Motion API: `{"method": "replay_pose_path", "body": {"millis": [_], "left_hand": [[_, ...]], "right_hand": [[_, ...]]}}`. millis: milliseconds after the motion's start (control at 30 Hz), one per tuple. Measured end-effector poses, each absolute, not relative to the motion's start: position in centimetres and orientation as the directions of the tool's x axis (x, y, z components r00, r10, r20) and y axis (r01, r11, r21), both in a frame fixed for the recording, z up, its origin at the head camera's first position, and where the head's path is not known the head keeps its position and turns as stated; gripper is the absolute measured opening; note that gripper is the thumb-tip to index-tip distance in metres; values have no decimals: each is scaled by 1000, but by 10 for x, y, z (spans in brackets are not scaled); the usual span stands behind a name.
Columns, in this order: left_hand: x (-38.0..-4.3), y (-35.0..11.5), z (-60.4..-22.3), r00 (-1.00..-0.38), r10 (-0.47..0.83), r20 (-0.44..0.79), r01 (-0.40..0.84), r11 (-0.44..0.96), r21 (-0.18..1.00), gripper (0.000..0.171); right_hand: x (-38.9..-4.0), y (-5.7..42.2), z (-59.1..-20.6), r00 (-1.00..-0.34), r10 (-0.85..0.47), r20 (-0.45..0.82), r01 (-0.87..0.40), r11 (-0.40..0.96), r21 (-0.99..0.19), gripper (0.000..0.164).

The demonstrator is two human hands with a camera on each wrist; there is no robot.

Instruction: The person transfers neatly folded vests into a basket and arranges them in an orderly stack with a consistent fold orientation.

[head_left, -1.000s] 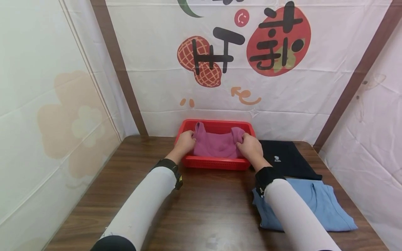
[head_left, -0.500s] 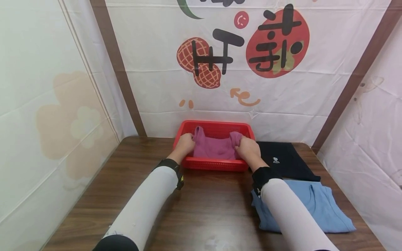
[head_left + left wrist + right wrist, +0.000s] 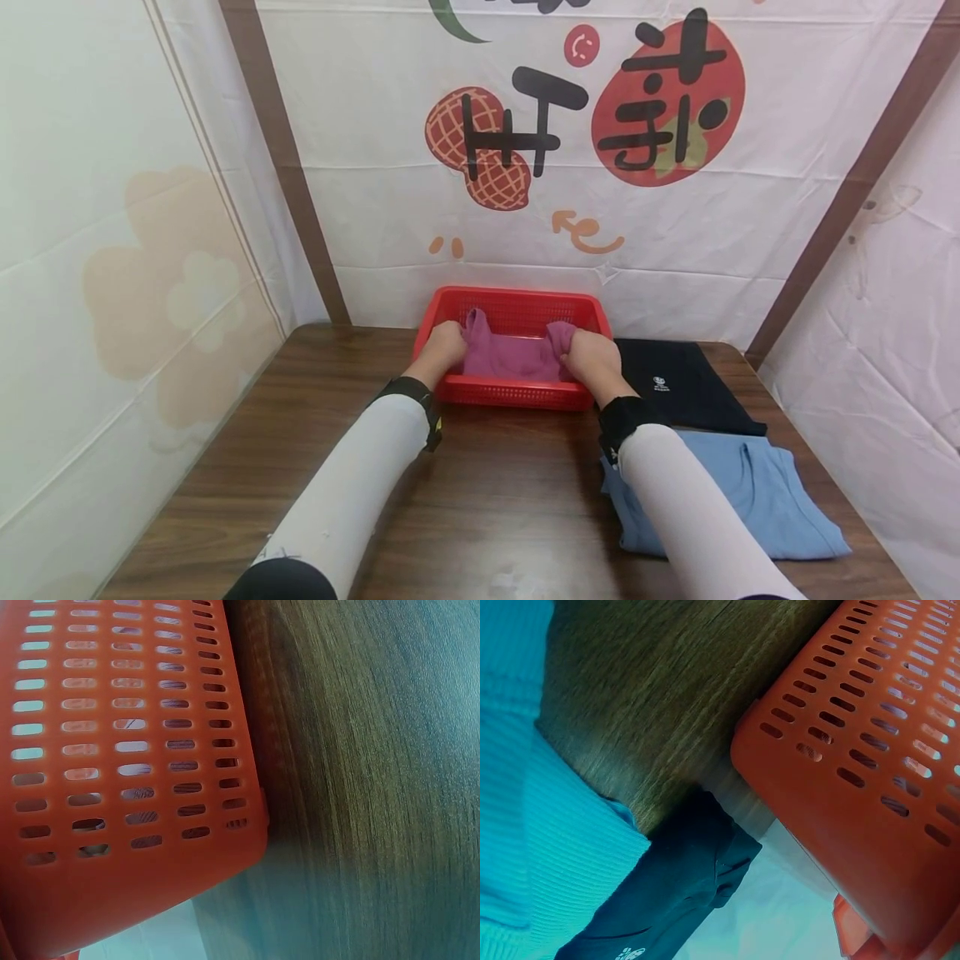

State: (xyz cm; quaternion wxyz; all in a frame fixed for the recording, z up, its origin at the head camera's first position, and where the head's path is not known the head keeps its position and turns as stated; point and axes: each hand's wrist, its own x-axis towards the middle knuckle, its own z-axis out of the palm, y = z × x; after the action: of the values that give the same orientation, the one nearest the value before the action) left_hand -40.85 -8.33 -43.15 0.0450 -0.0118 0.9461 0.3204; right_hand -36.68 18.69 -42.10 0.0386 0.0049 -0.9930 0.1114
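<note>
A red plastic basket [image 3: 517, 395] with slotted walls stands at the far side of the table. Inside it lies a pink-purple garment [image 3: 510, 357], its two upper corners raised. My left hand [image 3: 442, 345] reaches over the basket's left side and grips one corner. The other corner is held by my right hand [image 3: 594, 358] at the right side. In the left wrist view the basket's slotted wall [image 3: 135, 765] hides that hand. The right wrist view likewise shows the basket wall [image 3: 855, 750], with the fingers out of sight.
Right of the basket lies a folded black garment [image 3: 690, 392] with a small white print. Nearer, partly under my right forearm, is a folded light blue garment [image 3: 780, 500]. A white printed curtain [image 3: 390, 208] hangs right behind the wooden table [image 3: 487, 500].
Both hands have lowered slightly, and the pink-purple garment has sunk deeper into the basket, so more of the back wall shows. Both hands keep their hold.
</note>
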Motion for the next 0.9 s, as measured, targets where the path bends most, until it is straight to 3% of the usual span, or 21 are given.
{"method": "replay_pose_path", "body": {"millis": [533, 900], "left_hand": [[-404, -77, -427, -991, 9, -134, -64, 849, 525, 17], [-401, -75, -425, -993, 62, -95, 24, 931, 363, 23]], "right_hand": [[-367, 186, -420, -1000, -24, 15, -26, 989, -149, 20], [-368, 184, -417, -998, -39, -42, -36, 997, -74, 22]]}}
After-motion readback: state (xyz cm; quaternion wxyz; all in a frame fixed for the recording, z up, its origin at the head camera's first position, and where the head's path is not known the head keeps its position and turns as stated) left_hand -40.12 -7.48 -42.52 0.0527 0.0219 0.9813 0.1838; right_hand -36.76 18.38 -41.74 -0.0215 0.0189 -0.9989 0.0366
